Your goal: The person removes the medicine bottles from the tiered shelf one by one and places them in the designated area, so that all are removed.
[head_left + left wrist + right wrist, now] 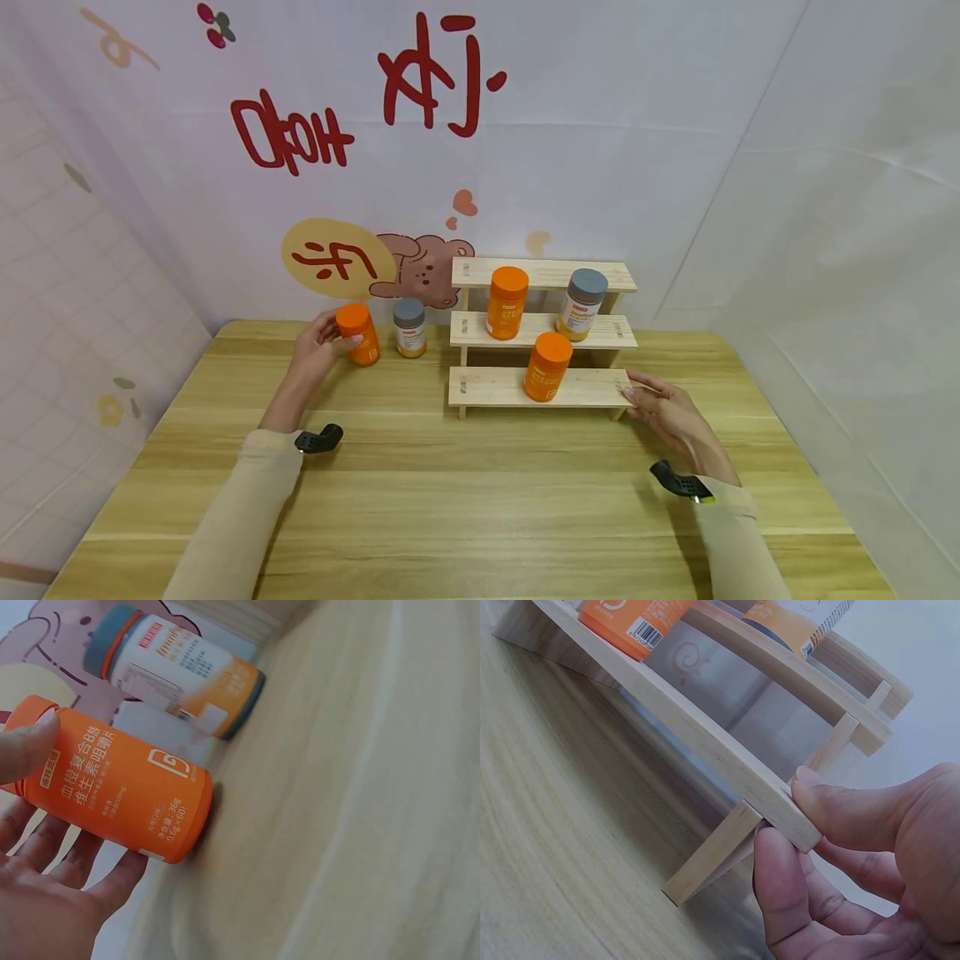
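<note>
The left hand grips an orange vitamin bottle, thumb near its cap, fingers underneath, its base touching the wooden table. Just beyond it stands a grey-capped white-and-orange bottle, apart from it.

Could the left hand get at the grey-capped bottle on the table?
Probably not yet: the left hand already grips an orange bottle. The grey-capped bottle stands just beyond, with nothing between.
</note>
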`<state>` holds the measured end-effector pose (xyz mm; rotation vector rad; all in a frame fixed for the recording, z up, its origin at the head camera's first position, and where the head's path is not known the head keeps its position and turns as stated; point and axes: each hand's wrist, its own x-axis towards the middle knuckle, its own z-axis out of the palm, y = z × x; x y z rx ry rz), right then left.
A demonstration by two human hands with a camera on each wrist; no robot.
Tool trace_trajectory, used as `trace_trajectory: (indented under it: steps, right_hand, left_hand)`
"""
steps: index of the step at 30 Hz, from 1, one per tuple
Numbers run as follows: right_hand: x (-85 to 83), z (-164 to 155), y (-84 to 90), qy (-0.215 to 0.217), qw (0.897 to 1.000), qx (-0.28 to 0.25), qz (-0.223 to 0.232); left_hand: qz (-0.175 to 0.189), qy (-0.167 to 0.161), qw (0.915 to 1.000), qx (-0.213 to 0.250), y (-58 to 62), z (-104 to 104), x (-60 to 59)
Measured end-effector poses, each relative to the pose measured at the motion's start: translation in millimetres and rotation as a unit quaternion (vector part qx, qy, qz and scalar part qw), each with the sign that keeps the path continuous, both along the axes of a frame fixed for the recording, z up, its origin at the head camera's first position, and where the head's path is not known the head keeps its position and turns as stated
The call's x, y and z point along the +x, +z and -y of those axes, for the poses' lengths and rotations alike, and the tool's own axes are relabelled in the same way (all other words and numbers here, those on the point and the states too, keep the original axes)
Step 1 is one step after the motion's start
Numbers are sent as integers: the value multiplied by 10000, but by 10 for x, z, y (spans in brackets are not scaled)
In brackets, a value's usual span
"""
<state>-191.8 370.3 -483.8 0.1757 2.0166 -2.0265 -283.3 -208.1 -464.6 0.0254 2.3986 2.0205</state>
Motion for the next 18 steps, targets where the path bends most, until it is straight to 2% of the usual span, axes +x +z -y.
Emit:
trace_trajectory:
  steps: [6,18]
  right_hand:
    - [-18,-9,0,-11,10000,-82,-4]
    - [-11,-11,11,1,10000,-56,62]
  left_hand:
    - [49,3,10000,-18,-64,-8,-9]
    - [155,-80,9997,-169,-75,17,40]
